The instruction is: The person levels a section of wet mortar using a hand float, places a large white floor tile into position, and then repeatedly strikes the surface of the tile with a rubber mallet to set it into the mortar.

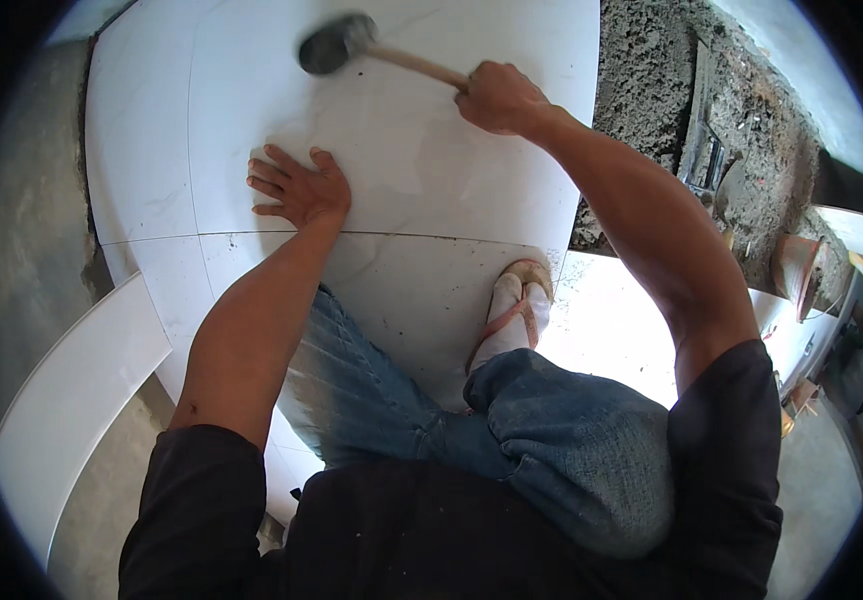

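Head view: black-headed, wooden-handled mallet [392, 56] is gripped by right hand [500, 97] above glossy white tile [432, 150]; left hand [304, 192] is spread flat on it; blows should be delivered squarely, away from left hand

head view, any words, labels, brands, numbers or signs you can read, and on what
None can be read. No lettering shows on the white tiles or the jeans. The mallet in the right hand has a blurred head, and clutter at the right edge is too small to tell.
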Motion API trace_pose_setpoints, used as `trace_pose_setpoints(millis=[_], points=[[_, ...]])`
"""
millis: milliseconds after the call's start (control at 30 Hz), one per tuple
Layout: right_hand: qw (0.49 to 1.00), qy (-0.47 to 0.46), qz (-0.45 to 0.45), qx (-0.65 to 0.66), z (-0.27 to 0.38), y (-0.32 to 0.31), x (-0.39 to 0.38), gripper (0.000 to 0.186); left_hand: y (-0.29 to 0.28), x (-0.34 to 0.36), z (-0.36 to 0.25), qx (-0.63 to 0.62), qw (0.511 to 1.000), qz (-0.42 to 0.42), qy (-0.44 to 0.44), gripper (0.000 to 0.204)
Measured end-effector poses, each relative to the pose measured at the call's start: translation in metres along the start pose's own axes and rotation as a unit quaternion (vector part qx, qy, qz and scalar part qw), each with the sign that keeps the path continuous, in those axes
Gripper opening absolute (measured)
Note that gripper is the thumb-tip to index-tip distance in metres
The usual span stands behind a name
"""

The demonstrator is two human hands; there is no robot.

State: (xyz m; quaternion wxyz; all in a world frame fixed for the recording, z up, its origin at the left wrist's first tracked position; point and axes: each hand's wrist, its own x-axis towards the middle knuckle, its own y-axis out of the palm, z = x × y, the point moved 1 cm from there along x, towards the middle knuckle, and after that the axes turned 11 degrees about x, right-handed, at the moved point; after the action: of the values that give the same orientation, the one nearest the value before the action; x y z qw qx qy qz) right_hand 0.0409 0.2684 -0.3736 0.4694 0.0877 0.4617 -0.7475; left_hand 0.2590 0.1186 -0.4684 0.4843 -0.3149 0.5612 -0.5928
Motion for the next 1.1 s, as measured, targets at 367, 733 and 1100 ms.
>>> trace_pose_setpoints(millis=[367,733,1100], points=[[1.000,-0.021,-0.008,0.006,0.001,0.004,-0.010,0.031,0.009,0.000,0.004,-0.002,1.000,-0.003,-0.004,0.079],[0.999,-0.002,-0.037,-0.005,0.008,0.001,0.000,0.034,0.002,0.012,0.006,0.052,0.966,-0.078,0.242,0.073],[0.998,0.047,0.009,-0.029,-0.024,-0.004,0.001,0.032,0.000,0.010,0.002,0.026,0.964,-0.083,0.253,0.073]])
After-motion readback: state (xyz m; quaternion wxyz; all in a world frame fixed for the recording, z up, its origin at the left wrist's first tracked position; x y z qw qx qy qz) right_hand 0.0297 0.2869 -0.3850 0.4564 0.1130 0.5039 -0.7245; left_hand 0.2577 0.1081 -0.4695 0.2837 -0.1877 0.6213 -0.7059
